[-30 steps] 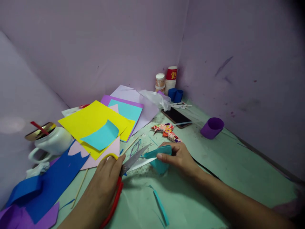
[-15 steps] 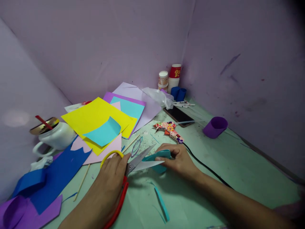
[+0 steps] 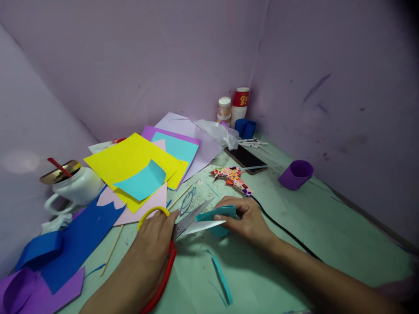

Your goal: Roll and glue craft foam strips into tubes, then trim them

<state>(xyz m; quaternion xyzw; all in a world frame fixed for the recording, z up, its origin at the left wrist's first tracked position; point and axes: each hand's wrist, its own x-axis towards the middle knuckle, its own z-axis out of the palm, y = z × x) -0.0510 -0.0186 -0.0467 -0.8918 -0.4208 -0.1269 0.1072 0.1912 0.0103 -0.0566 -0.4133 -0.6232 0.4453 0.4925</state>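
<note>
My left hand (image 3: 149,246) is closed around the scissors (image 3: 178,229), which have one yellow and one red handle loop. Their blades are spread and point right, on either side of the left end of a curled teal foam strip (image 3: 220,230). Between thumb and fingers, my right hand (image 3: 245,220) pinches that strip, close to the blade tips. A thin turquoise offcut (image 3: 221,279) lies on the table below the hands. Behind my right hand lies a flower-patterned glue gun (image 3: 231,176) with a clear glue stick in its back.
Coloured sheets (image 3: 131,152) overlap at the back left, beside a white teapot-like pot (image 3: 78,187). Blue foam (image 3: 81,244) lies at left. A phone (image 3: 245,159), paper cups (image 3: 238,115) and a purple foam ring (image 3: 295,175) stand or lie toward the right. A black cord (image 3: 284,231) runs behind my right forearm.
The teal strip has shifted very slightly in my right hand, its left end now showing between the blades. The scissors and both hands stay nearly still.
</note>
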